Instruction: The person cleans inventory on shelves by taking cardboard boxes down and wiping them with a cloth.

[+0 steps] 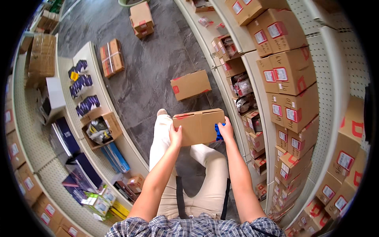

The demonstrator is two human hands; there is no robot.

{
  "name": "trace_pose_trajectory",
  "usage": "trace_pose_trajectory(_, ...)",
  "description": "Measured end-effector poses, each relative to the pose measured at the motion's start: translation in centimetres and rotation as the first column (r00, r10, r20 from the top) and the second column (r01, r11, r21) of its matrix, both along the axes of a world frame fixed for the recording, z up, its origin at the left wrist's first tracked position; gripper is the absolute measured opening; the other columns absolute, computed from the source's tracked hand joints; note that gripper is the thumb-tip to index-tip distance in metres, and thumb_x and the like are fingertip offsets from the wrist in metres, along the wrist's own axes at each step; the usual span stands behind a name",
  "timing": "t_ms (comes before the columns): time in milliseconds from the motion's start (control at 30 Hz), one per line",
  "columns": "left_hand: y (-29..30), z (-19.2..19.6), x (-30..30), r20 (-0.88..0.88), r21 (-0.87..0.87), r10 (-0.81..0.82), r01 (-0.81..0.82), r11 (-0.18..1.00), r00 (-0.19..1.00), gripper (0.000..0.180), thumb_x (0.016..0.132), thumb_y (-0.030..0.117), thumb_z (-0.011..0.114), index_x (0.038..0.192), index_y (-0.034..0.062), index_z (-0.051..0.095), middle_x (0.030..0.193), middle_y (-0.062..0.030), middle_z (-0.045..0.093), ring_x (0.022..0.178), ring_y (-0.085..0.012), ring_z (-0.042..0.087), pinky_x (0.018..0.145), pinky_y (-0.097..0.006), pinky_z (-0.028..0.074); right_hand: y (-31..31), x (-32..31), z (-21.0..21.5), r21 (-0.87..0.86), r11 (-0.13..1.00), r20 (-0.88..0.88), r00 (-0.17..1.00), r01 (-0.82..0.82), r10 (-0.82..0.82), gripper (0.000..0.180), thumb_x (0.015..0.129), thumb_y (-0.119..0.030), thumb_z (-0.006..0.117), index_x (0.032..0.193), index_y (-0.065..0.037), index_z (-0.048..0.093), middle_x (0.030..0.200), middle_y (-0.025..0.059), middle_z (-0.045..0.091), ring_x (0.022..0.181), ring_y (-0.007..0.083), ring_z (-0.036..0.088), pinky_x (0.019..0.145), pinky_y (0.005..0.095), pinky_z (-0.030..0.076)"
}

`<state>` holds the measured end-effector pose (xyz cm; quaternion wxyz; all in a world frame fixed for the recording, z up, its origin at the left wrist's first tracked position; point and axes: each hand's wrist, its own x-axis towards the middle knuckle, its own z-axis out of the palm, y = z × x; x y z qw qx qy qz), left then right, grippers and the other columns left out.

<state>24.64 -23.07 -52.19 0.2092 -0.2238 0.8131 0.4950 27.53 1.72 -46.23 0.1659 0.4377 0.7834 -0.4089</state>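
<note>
A closed brown cardboard box (198, 126) with red marks along its top edge is held in front of me, over my knees. My left hand (175, 135) grips its left end, thumb on the near face. At the other end, my right hand (226, 129) is closed around the box's right edge. A small bright blue object (218, 132) is pinned under the right fingers against the box; its kind cannot be made out. Just beyond, another closed cardboard box (191, 85) lies on the dark floor.
Shelves on the right hold stacked labelled cartons (286, 75) and small open boxes (244, 85). Left shelves carry dark blue packs (81, 87), an open carton (102, 129) and blue folders (115, 157). Farther off on the grey floor (158, 59) stand a strapped box (112, 57) and another carton (141, 19).
</note>
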Motion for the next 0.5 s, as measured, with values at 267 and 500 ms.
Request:
trace_pose_trajectory(267, 4.0, -16.3, 0.7, 0.064, 0.028, 0.128, -0.130, 0.991, 0.990, 0.045, 0.082, 0.013, 0.062, 0.123, 0.0028, 0.047, 0.116, -0.0177, 0.054, 0.108, -0.0310, 0.054, 0.094, -0.040, 0.042, 3.9, -0.6, -19.7, 0.068, 0.996, -0.004, 0.998, -0.055, 0.056, 0.053, 0.076, -0.028, 0.061, 0.125, -0.011, 0.049, 0.112, 0.0206, 0.061, 0.106, 0.0374, 0.057, 0.088, 0.0445, 0.045)
trace_pose_trajectory(500, 4.7, -32.8, -0.4, 0.065, 0.077, 0.236, -0.241, 0.968, 0.970, 0.050, 0.071, -0.001, 0.050, 0.121, 0.0012, 0.042, 0.101, -0.0123, 0.055, 0.085, -0.0211, 0.056, 0.068, -0.032, 0.048, 4.7, -4.5, -30.9, -0.010, 0.998, -0.019, 0.998, -0.055, 0.055, 0.051, 0.075, -0.026, 0.059, 0.122, -0.010, 0.051, 0.109, 0.0194, 0.062, 0.104, 0.0360, 0.058, 0.087, 0.0426, 0.045)
